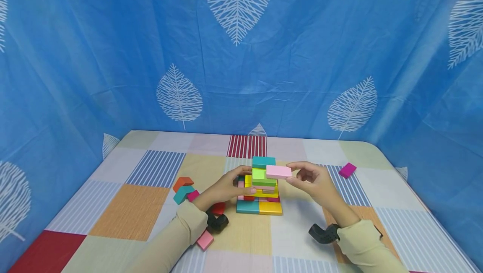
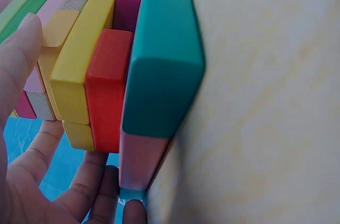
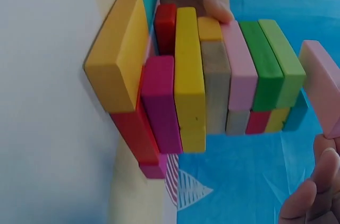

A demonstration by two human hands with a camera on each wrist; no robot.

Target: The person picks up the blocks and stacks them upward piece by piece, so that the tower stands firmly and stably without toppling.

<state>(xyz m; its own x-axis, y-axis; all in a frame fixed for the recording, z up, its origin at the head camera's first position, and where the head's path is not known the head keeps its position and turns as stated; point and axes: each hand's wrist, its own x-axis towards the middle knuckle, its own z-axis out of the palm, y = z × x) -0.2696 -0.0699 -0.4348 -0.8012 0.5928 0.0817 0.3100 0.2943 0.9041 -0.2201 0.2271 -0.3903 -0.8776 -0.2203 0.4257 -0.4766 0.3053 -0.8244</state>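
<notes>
A stepped stack of coloured wooden blocks [image 1: 263, 179] stands on the table; its bottom layer shows a teal block [image 2: 164, 70] and a yellow-orange block [image 3: 118, 57]. My left hand [image 1: 227, 187] is around the stack's left side, thumb at the front and fingers behind, touching the middle layers. My right hand [image 1: 315, 179] pinches a pink block [image 1: 278, 172] by its right end, between thumb and fingers. That block is beside the upper right of the stack, close to the light green block [image 3: 281, 62]. From the right wrist view, a narrow gap separates them.
Left of the stack lie loose blocks: orange [image 1: 183, 183], teal [image 1: 183, 194], magenta [image 1: 193, 196], red [image 1: 218, 209] and pink [image 1: 205, 240]. Another magenta block [image 1: 347, 170] lies far right. A patchwork cloth [image 1: 241, 239] covers the table; a blue leaf-print curtain [image 1: 241, 76] hangs behind.
</notes>
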